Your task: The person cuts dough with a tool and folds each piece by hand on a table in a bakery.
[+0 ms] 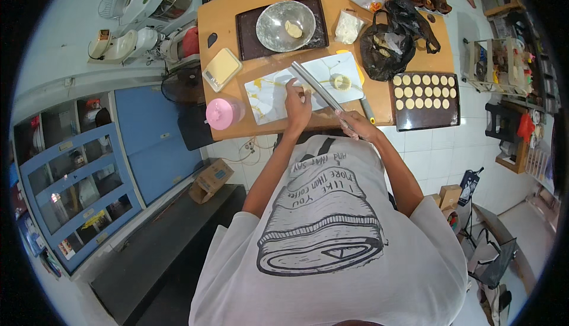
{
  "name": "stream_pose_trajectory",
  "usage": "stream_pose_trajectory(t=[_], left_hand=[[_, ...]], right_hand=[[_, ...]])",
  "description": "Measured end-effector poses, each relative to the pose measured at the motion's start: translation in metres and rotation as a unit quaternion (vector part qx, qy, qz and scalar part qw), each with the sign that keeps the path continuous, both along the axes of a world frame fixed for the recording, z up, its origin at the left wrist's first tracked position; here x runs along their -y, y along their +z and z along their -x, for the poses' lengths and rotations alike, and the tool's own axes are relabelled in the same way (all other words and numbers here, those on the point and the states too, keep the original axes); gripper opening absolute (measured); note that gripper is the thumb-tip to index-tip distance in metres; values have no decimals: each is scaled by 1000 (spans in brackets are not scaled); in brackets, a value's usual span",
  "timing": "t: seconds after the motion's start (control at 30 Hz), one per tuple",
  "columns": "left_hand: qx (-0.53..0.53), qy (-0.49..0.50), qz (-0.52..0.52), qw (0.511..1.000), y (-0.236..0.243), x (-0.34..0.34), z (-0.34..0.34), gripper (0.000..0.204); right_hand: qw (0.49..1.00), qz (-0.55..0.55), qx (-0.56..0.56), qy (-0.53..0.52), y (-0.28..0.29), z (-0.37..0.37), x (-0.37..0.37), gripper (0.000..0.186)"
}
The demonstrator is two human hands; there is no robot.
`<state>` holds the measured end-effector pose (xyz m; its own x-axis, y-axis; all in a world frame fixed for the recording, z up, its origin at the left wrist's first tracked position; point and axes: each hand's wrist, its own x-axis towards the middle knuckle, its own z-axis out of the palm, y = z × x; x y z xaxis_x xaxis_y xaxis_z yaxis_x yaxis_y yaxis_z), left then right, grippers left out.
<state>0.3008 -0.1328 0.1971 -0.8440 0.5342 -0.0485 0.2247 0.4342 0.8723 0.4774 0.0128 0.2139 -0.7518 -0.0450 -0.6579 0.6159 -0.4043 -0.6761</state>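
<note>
My right hand [357,126] is wrapped round the lower end of a shiny metal rolling pin [317,85], which slants up and left over a white marble-patterned mat [261,110]. On the mat's left half, my left hand [298,104] is closed with its fingers pointing down, just beside the pin. Something pale shows at its fingertips, too small to make out. Right of the pin lies a pale round ring-shaped cutter [342,82]. A scraper or knife with a dark and yellow handle [368,110] lies at the mat's right edge.
Behind the mat, a metal bowl [269,27] with a dough lump [293,29] stands on a dark tray [246,42]. A tray of dough discs [428,117] overhangs the table's right edge. Nearby are a black plastic bag [379,59], a pink lidded jug [223,114] and a kitchen scale [222,69].
</note>
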Motion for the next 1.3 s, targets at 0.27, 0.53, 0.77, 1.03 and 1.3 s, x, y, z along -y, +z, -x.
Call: stream_pose_trajectory(t=[0.27,0.53,0.77,1.03,1.3], left_hand=[[-15,-131,58,990,3,23,27,47],[-190,42,72,978,6,-4,49,28],[-290,-118,195,929,-32,-29,63,42],[-283,-197,209,915,-43,-59,82,46],[-240,-244,254,905,-32,-98,89,53]], right_hand=[[905,-394,-155,39,-14,-5,0,53],[853,-500,-72,128,-20,-7,9,58],[858,-485,-25,163,-41,-8,4,70],[889,-441,-41,117,-53,-3,-5,73],[957,-284,-62,15,-32,5,-11,60]])
